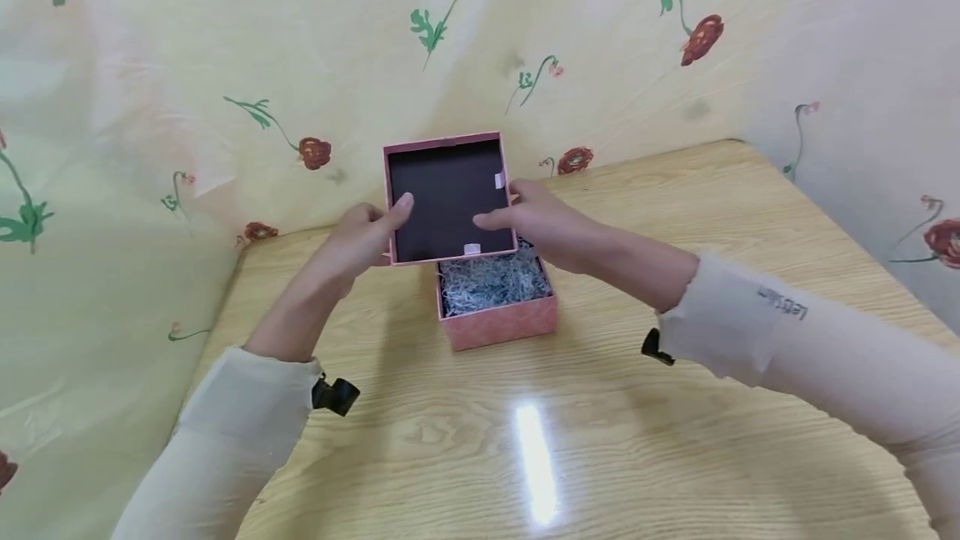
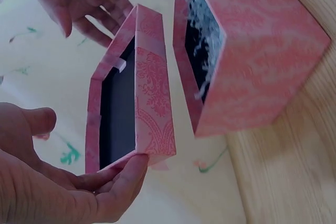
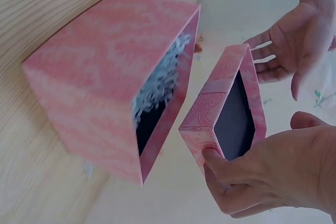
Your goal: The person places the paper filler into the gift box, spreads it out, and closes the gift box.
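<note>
Between my two hands is a square pink box lid (image 1: pixel 447 200), raised and tilted so its black inside faces me. My left hand (image 1: pixel 360 242) holds its left side, fingers at the outer wall and thumb over the opening. On the opposite side, my right hand (image 1: pixel 551 223) holds it the same way. Pale ribbon ends (image 2: pixel 121 66) show inside the lid, and a ribbon band (image 3: pixel 216 86) crosses its patterned outer wall. Just below and behind stands the pink box (image 1: pixel 501 325), uncovered, with pale blue shredded paper (image 1: pixel 491 283) in it. The lid hides the box's back left part.
The box stands on a wood-grain table (image 1: pixel 450 423) with a bright reflection towards the front. A floral cloth (image 1: pixel 360 48) hangs close behind and along the left side. Small black wrist mounts (image 1: pixel 336 396) sit at both sleeve cuffs.
</note>
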Motion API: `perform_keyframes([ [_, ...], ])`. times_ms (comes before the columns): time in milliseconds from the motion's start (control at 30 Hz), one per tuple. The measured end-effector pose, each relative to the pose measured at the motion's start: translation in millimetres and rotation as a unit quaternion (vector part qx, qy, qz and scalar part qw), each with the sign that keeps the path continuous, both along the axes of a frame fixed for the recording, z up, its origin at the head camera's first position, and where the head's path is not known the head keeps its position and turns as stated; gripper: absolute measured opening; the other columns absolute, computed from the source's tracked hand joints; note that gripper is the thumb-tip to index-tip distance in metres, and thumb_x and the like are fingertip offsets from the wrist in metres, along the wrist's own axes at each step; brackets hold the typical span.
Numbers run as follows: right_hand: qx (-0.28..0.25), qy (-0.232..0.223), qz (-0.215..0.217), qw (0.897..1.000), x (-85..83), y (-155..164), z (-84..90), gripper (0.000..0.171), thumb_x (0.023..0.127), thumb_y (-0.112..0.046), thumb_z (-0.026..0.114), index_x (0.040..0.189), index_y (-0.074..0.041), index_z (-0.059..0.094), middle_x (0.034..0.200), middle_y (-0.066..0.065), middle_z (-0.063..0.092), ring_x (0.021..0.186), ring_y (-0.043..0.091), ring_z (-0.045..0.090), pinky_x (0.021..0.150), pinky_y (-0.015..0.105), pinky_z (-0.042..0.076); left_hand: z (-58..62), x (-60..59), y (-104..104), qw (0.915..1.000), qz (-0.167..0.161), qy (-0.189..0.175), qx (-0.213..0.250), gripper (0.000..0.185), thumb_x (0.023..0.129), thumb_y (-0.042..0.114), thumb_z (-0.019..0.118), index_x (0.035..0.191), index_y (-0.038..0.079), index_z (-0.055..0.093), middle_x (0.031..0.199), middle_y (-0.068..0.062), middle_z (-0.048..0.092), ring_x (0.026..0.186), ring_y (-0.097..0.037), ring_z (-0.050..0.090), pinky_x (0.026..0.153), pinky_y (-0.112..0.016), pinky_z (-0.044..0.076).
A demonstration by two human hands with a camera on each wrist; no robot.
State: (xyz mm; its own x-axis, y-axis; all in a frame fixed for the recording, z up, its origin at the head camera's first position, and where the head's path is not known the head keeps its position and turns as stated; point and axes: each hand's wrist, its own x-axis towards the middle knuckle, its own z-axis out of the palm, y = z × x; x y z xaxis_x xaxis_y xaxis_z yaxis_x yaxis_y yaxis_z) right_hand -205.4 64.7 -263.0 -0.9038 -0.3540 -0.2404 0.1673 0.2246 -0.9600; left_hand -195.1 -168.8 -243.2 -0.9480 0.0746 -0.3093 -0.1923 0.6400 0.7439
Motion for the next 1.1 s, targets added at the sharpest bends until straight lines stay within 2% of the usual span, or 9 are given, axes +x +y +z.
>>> perform_keyframes([
  [167,0.012,0.010,-0.001,1.000,0.7,14,3.6,0.085,0.094,-0.022,0.060,0.152,0.000,0.003,0.159,0.012,0.005,0.145,0.029,0.009,0.116,0.047,0.011,-3.0,-2.5,9,0.9998,-0.007,-0.004,0.016,0.081,0.095,0.060,0.041,0.139,-0.007,0.031,0.141,-0.022,0.037,0.122,-0.037,0.051,0.110,-0.055,0.026],
  [333,-0.001,0.009,-0.017,1.000,-0.7,21,4.8,0.077,0.095,-0.023,0.059,0.151,-0.002,0.011,0.160,0.009,0.002,0.141,0.037,0.022,0.116,0.050,0.011,-5.8,-3.3,13,0.9985,-0.001,-0.003,0.055,0.076,0.097,0.056,0.042,0.136,-0.008,0.032,0.134,-0.022,0.039,0.117,-0.035,0.051,0.107,-0.048,0.035],
  [467,-0.037,0.020,-0.040,0.998,-4.5,25,2.3,0.060,0.097,-0.020,0.055,0.144,0.002,0.024,0.156,0.014,0.016,0.137,0.037,0.030,0.115,0.047,0.017,-8.0,-3.9,16,0.9931,0.014,0.002,0.116,0.075,0.098,0.057,0.036,0.134,-0.009,0.033,0.124,-0.021,0.040,0.108,-0.031,0.046,0.099,-0.043,0.045],
  [567,-0.072,0.031,-0.066,0.995,-9.0,27,-2.5,0.043,0.100,-0.019,0.051,0.132,0.003,0.034,0.139,0.017,0.035,0.128,0.033,0.038,0.112,0.047,0.025,-10.2,-4.2,18,0.9851,0.020,0.002,0.171,0.073,0.098,0.059,0.028,0.124,-0.008,0.041,0.110,-0.020,0.045,0.097,-0.029,0.048,0.097,-0.045,0.046],
  [667,-0.108,0.033,-0.098,0.989,-13.2,30,-7.7,0.027,0.102,-0.020,0.047,0.120,-0.001,0.042,0.121,0.015,0.044,0.110,0.029,0.045,0.107,0.046,0.031,-12.2,-3.1,20,0.9772,0.020,0.004,0.211,0.074,0.098,0.060,0.020,0.110,-0.008,0.047,0.100,-0.020,0.050,0.090,-0.029,0.052,0.097,-0.049,0.046],
  [733,-0.136,0.028,-0.118,0.983,-15.3,32,-10.2,0.021,0.103,-0.022,0.044,0.113,-0.003,0.044,0.109,0.013,0.046,0.099,0.026,0.046,0.103,0.045,0.033,-13.1,-2.4,20,0.9736,0.024,0.008,0.227,0.077,0.097,0.062,0.017,0.108,-0.008,0.048,0.101,-0.019,0.050,0.090,-0.029,0.052,0.097,-0.050,0.045],
  [933,-0.196,0.023,-0.140,0.970,-19.8,37,-12.5,0.027,0.104,-0.028,0.040,0.100,-0.002,0.048,0.092,0.007,0.049,0.089,0.023,0.047,0.092,0.039,0.035,-15.8,-1.5,21,0.9676,0.041,0.025,0.248,0.083,0.094,0.066,0.014,0.115,-0.008,0.044,0.116,-0.018,0.048,0.103,-0.033,0.048,0.101,-0.049,0.042],
  [1100,-0.217,0.032,-0.139,0.966,-22.0,41,-14.1,0.031,0.104,-0.027,0.041,0.090,-0.002,0.052,0.084,0.007,0.052,0.084,0.024,0.049,0.094,0.041,0.034,-18.5,-4.1,22,0.9664,0.049,0.039,0.249,0.079,0.096,0.064,0.015,0.112,-0.007,0.046,0.117,-0.019,0.050,0.108,-0.035,0.049,0.100,-0.047,0.043],
])
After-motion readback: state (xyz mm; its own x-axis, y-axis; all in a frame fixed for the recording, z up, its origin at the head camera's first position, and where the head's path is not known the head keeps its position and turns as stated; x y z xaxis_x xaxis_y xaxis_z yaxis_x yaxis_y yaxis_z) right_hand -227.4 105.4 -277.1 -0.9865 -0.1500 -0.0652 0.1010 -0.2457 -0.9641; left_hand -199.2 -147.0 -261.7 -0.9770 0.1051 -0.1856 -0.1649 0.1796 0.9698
